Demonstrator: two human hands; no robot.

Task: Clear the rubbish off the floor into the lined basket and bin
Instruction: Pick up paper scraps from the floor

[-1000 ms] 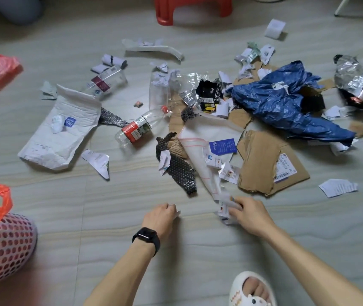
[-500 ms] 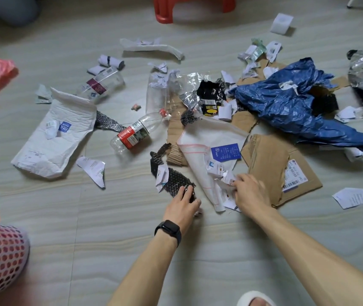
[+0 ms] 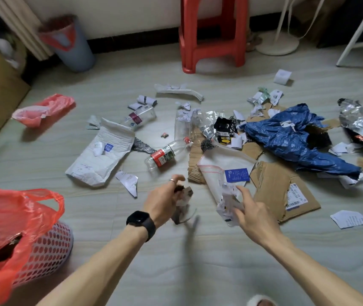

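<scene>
The dark netted scrap (image 3: 181, 209), with a bit of paper clinging to it, hangs blurred from the left hand (image 3: 162, 199). That hand's fingers are curled and clamped on the scrap's top end, with one ringed finger lifted clear above the pinch. Crumpled paper scraps (image 3: 228, 202) sit under the right hand (image 3: 253, 210). Its fingers close loosely over the wad, the forefinger straighter than the rest, and I cannot tell how firm that hold is.

The step looks like carrying both handfuls to the lined basket (image 3: 43, 250), which stands well off to the left of the left fingers, its red liner (image 3: 10, 213) gaping upward. It would help to bunch the dangling tail into the palm first so it does not snag the liner's loose handle. The right fingers likely need to tighten, or small slips may fall out on the way. Each handful is best let go low, inside the liner's mouth.

A zip bag (image 3: 220, 168) lies just ahead of the right fingertips, with cardboard (image 3: 273, 186) to their right. A plastic bottle (image 3: 165, 154) lies ahead of the left fingers. The grey bin (image 3: 74, 51) stands far beyond them, to the left.
</scene>
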